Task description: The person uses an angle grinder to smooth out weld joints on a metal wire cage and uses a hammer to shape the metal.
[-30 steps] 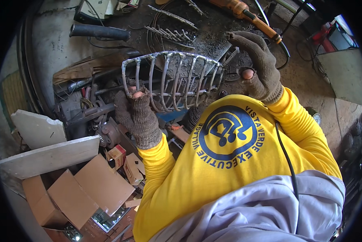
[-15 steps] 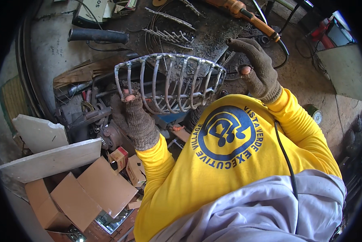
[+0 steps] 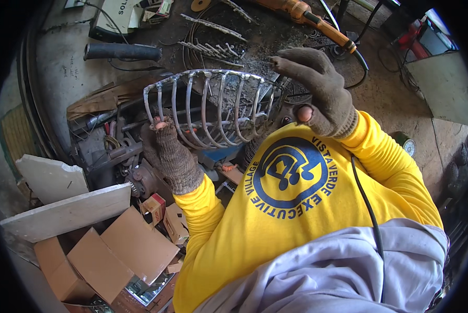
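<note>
Right hand (image 3: 325, 86) — open, empty — is now closer to the metal frame (image 3: 221, 103), which left hand (image 3: 172, 156) alone clasps.

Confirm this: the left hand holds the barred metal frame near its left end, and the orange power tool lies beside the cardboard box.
Not quite: in the head view the orange power tool lies at the top, beyond the right hand, not beside the cardboard box at lower left. The left hand does hold the barred metal frame near its left end.
</note>
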Motion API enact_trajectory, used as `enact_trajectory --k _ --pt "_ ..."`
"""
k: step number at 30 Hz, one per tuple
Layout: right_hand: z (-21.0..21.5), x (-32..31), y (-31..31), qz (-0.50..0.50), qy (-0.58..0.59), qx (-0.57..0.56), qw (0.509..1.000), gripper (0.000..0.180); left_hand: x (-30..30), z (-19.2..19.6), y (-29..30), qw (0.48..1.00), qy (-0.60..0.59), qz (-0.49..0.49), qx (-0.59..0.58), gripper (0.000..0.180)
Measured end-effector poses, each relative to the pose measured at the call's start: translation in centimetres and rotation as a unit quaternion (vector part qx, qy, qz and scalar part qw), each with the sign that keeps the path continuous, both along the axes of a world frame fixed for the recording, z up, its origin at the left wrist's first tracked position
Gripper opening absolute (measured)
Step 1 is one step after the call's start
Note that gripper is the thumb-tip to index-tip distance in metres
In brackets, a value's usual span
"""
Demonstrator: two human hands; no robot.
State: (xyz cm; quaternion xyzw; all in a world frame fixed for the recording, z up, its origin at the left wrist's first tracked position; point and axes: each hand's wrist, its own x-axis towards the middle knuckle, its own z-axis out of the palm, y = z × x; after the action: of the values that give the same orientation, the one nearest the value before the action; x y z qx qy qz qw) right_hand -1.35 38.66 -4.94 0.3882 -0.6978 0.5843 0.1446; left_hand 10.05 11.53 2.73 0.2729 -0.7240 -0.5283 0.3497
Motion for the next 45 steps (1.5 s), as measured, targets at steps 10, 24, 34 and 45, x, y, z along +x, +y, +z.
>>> enact_trajectory --k 10,24,34,45 --pt "1.7 -0.5 -1.7 -0.001 0.09 0.087 0.992 0.073 -0.8 -0.8 -1.3 0.995 -0.056 -0.02 -0.073 0.04" --pt "-2.5 -6.8 5.1 -0.309 -0.127 0.268 0.904 0.061 -9.4 0.1 -5.6 0.95 -0.173 -0.238 -0.108 0.034" --pt "-6.9 -13.6 7.0 0.056 -0.373 0.254 0.891 0.044 -17.7 0.4 -7.2 0.804 -0.268 -0.421 -0.323 0.034" --pt "-6.6 -14.1 2.6 0.196 -0.482 0.183 0.834 0.034 -20.0 -0.2 -6.0 0.751 -0.364 -0.37 -0.408 0.052"
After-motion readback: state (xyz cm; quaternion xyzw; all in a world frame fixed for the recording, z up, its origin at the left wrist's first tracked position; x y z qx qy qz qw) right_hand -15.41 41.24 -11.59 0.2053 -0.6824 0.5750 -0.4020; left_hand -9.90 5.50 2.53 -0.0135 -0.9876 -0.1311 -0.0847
